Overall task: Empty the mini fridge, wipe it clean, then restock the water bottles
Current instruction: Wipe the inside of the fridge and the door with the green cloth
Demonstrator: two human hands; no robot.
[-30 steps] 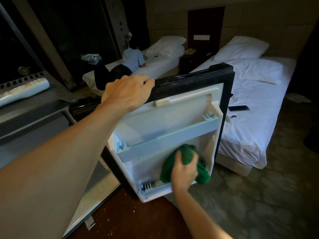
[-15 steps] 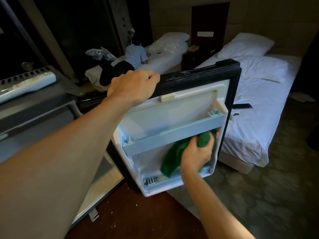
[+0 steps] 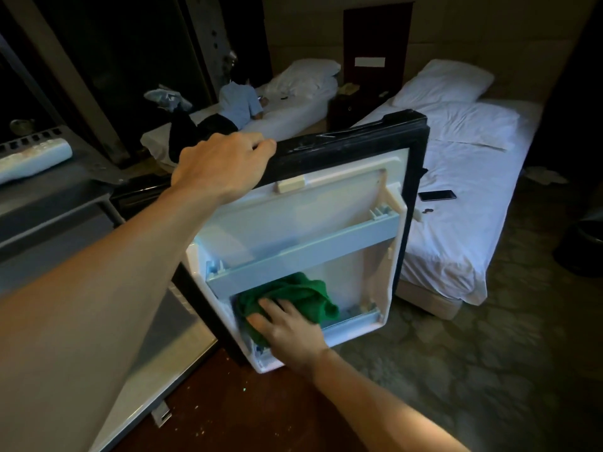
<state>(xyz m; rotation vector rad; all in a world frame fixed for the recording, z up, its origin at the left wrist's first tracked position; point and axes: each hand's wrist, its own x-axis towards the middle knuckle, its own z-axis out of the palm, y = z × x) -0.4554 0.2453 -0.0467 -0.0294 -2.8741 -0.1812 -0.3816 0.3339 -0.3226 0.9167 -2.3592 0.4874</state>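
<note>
The mini fridge door stands swung open, its white inner liner facing me, with a black top edge and a pale blue shelf rail across the middle. My left hand grips the door's black top edge at its left end. My right hand presses a crumpled green cloth against the liner under the rail, at the lower left of the door. No water bottles are in view. My left arm hides most of the fridge body.
Two white beds stand behind the door; a person lies on the far one. A dark phone rests on the near bed. A grey counter with a white remote is at left. Patterned carpet lies to the right.
My right hand has swept the green cloth from the lower right of the door liner across to its lower left. My left hand has kept its grip on the door top.
</note>
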